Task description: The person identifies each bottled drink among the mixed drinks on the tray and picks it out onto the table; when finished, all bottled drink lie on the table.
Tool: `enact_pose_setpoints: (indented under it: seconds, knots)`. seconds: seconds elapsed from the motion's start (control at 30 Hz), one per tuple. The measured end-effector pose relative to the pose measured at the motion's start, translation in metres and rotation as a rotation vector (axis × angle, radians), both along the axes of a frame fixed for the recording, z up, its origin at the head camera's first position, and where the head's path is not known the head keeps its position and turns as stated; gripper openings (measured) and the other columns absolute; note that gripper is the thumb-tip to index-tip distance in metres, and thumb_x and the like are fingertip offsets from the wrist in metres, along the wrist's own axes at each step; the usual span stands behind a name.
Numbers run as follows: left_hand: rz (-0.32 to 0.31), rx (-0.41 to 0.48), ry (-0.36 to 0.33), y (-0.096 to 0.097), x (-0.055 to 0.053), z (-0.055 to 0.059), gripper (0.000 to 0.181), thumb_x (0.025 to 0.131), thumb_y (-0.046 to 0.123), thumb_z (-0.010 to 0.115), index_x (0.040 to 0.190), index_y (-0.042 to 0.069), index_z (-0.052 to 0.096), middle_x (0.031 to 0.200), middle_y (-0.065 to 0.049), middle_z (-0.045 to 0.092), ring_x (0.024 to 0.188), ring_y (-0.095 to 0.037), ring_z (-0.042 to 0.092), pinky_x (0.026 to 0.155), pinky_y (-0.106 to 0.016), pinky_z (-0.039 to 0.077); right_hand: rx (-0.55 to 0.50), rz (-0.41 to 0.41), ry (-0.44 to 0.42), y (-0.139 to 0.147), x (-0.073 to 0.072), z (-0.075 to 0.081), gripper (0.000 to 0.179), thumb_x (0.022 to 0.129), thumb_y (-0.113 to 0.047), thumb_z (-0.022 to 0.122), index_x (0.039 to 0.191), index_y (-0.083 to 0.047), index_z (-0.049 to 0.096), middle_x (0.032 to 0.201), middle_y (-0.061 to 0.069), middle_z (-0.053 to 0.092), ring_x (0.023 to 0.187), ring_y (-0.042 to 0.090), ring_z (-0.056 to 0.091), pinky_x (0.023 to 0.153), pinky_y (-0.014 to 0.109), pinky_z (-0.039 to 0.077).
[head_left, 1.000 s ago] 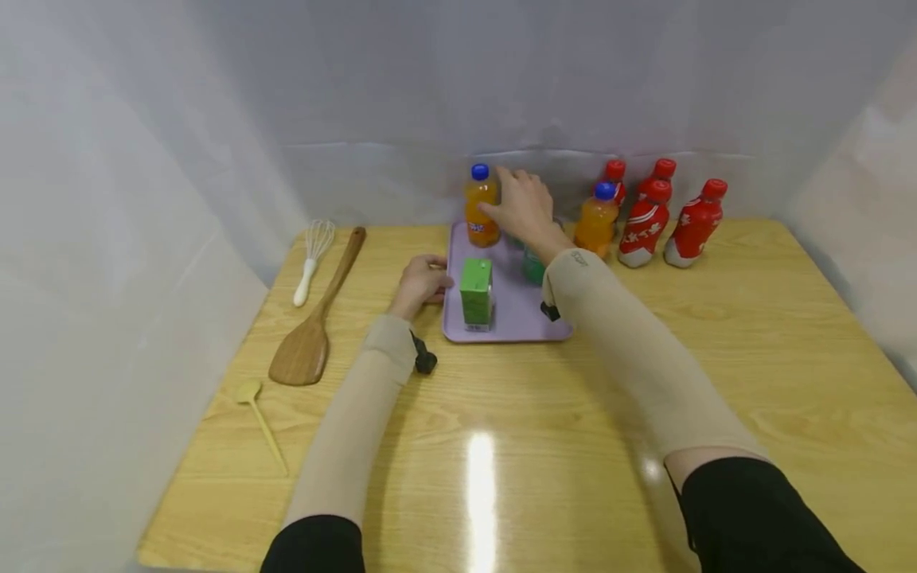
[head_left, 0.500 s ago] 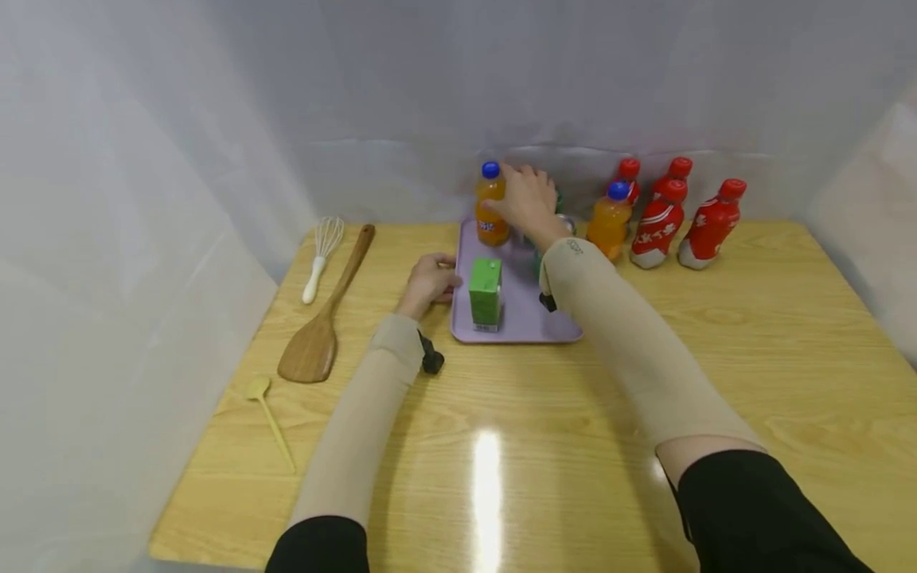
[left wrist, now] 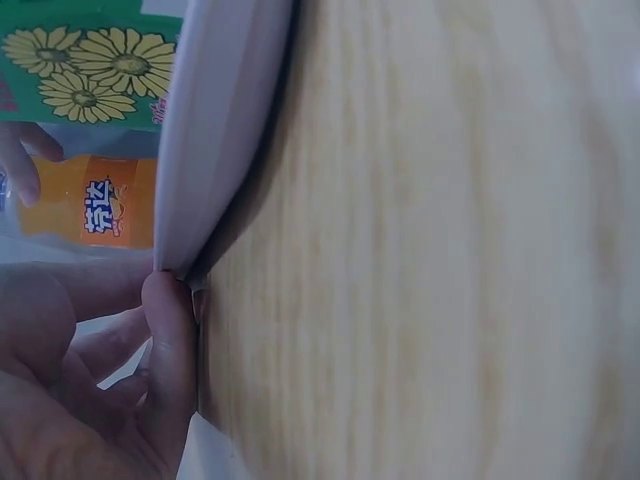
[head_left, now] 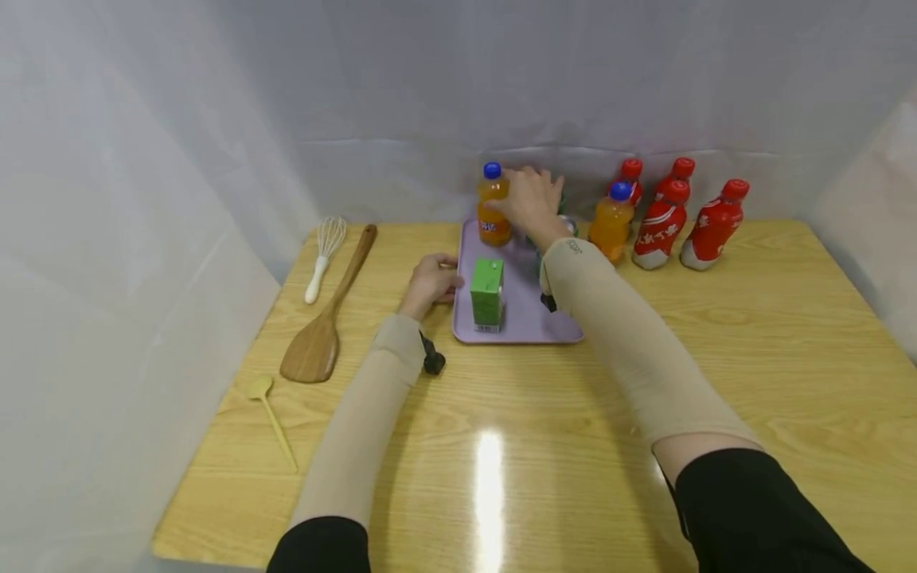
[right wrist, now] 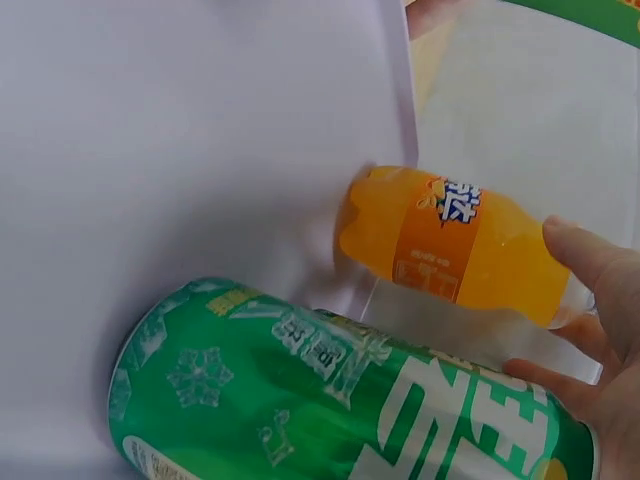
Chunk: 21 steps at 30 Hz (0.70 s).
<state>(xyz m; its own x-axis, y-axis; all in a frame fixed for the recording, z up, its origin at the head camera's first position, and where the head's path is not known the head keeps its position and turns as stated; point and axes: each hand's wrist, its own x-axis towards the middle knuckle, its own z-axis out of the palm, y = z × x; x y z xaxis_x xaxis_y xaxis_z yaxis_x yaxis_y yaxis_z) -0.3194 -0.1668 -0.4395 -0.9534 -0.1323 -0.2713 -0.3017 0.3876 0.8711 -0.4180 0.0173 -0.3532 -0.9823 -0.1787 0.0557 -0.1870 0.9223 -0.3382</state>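
My left hand (head_left: 430, 280) pinches the left rim of a lilac tray (head_left: 526, 330) between thumb and finger, as the left wrist view shows. At the tray's back left corner stands an orange soda bottle (head_left: 494, 223) with a blue cap. My right hand (head_left: 532, 199) holds its upper part, thumb on one side and fingers on the other. Close under that hand are green drink cans (right wrist: 240, 380), mostly hidden by it in the head view. A green drink carton (head_left: 487, 294) stands upright at the tray's front left.
Right of the tray stand another orange soda bottle (head_left: 611, 227) and several red bottles (head_left: 659, 231). A whisk (head_left: 322, 259), a wooden spatula (head_left: 315, 342) and a yellow spoon (head_left: 272, 414) lie on the left. A white curtain (head_left: 401, 95) hangs behind the table.
The scene sits slightly farther right in the head view. My right hand has come a little closer around the orange soda bottle; my left hand stays at the tray's rim.
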Motion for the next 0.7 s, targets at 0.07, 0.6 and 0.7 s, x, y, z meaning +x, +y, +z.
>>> enact_pose_setpoints:
  seconds: [0.07,0.6,0.7]
  knots:
    - [0.000,0.006,0.004,0.0002,0.0001,-0.0006,0.048,0.097,0.002,0.068,0.144,0.005,0.060,0.123,-0.019,0.069,0.083,-0.015,0.064,0.064,-0.021,0.060,0.001,0.001,0.012,0.0001,0.0003,-0.0002,0.075,0.098,-0.060,0.065,0.163,-0.031,0.040,0.167,0.007,0.043,0.159,0.039,0.028,0.133,0.068,0.003]
    - [0.009,0.018,0.015,0.0022,0.0019,-0.0002,0.049,0.095,0.000,0.069,0.143,0.004,0.061,0.124,-0.022,0.070,0.081,-0.015,0.064,0.062,-0.021,0.061,0.037,0.089,0.147,-0.0029,0.0072,0.0022,0.075,0.097,-0.060,0.066,0.160,-0.024,0.047,0.149,0.010,0.064,0.151,0.040,0.044,0.131,0.072,0.007]
    - [0.006,0.013,0.012,0.0010,0.0034,0.0001,0.050,0.095,0.001,0.069,0.144,0.005,0.060,0.127,-0.022,0.069,0.085,-0.017,0.066,0.069,-0.023,0.063,0.023,0.107,0.164,-0.0043,0.0098,0.0035,0.074,0.098,-0.057,0.066,0.161,-0.024,0.045,0.140,0.011,0.071,0.141,0.037,0.055,0.133,0.069,0.010]
